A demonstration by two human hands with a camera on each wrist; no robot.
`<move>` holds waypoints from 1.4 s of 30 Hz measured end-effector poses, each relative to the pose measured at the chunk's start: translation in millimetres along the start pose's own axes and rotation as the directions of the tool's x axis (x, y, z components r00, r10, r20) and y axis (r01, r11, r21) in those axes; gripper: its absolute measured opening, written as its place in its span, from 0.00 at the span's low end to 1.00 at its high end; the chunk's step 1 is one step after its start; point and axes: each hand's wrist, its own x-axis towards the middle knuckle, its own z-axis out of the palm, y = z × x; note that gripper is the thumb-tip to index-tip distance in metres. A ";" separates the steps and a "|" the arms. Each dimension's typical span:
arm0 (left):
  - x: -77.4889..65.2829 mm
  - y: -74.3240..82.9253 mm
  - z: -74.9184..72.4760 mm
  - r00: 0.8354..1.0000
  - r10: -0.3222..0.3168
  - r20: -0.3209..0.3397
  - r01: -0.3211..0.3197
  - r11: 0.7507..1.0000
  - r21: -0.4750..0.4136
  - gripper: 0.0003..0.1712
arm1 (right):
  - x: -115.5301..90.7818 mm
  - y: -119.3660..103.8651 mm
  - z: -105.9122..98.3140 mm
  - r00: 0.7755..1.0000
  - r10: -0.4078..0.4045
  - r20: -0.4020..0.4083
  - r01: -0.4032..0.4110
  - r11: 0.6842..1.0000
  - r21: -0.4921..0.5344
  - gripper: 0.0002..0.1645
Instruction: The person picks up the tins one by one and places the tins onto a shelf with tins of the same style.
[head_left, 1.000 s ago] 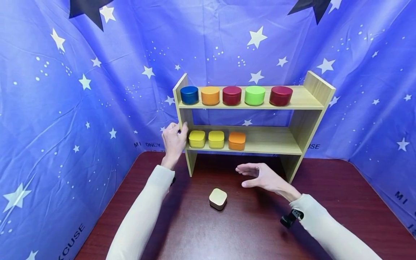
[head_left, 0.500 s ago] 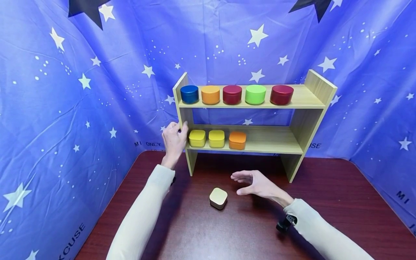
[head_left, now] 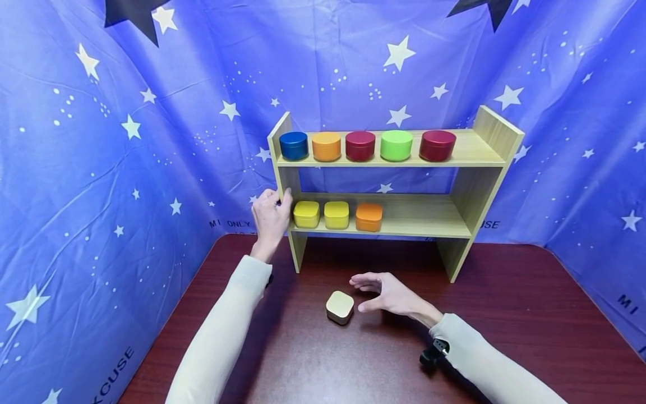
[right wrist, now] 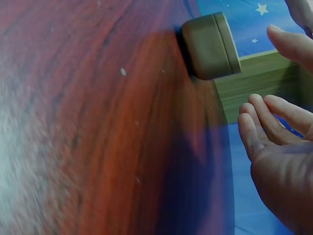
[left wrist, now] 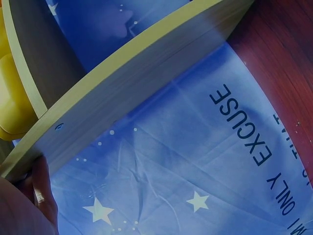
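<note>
A gold square tin with rounded corners sits on the dark red table, in front of the shelf. Just to its right is my right hand, thumb and fingers spread apart with nothing between them. In the right wrist view the same tin stands beyond the fingertips. My left hand grips the left side panel of the wooden shelf at the height of its lower board. Fingers show against that panel's outer face in the left wrist view.
On the upper board stand several round tins: blue, orange, dark red, green and another dark red. Two yellow square tins and an orange one line the lower board. Blue starry cloth surrounds the table.
My right hand has moved left and toward me, closer to the gold tin, fingers still apart. The left hand stays on the shelf panel. The tins have kept their places.
</note>
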 end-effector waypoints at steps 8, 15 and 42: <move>1.6 0.2 0.1 1.000 0.000 0.017 0.000 1.000 -0.003 0.26 | 3.2 2.0 11.9 0.999 -0.013 0.032 0.013 1.000 0.002 0.43; 2.7 -1.1 1.2 1.000 0.004 0.010 -0.004 1.000 -0.010 0.27 | 4.0 4.8 20.6 0.999 0.024 0.047 -0.023 1.000 -0.019 0.44; 0.4 -0.9 -0.6 1.000 -0.012 0.017 0.012 1.000 -0.013 0.27 | 3.6 8.4 44.3 0.997 0.082 0.008 -0.081 0.997 -0.016 0.39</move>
